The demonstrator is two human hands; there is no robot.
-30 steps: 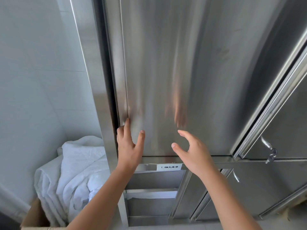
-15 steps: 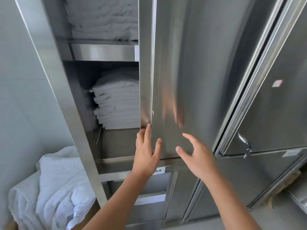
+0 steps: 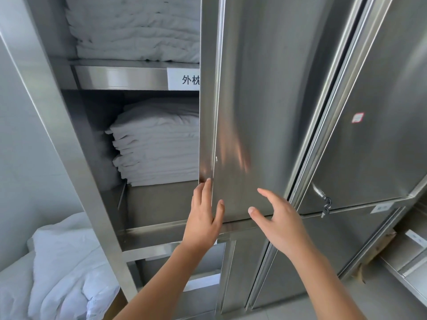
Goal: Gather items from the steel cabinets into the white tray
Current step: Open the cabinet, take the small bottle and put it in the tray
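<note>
Two bare forearms reach up from the bottom edge towards a steel cabinet (image 3: 69,144). The left hand (image 3: 204,218) lies flat against the left edge of the cabinet's door (image 3: 265,100): its fingers are straight and close together along the folded edge strip, and the thumb rests apart from them on the door's face. The right hand (image 3: 279,224) is spread just beside it, fingers fanned and lightly curved, thumb out, holding nothing. It sits in front of the door's lower corner, and whether it touches the metal cannot be told.

Low on the left, beside the cabinet's frame, lies a loose heap of white bedding (image 3: 62,269).

The door covers the right part of the opening and leaves the left part uncovered. Inside, on the middle shelf, a stack of folded white linens (image 3: 159,144) sits towards the back, its right side hidden behind the door. Above it, the front lip of the next shelf carries a white label (image 3: 183,79) with printed characters, partly cut off by the door. That upper shelf holds a thicker pile of white linen (image 3: 136,28).

To the right stands a second steel door (image 3: 374,135), closed, with a metal latch (image 3: 324,202) at its lower left corner and a small red-and-white sticker (image 3: 357,117) on its face
</note>
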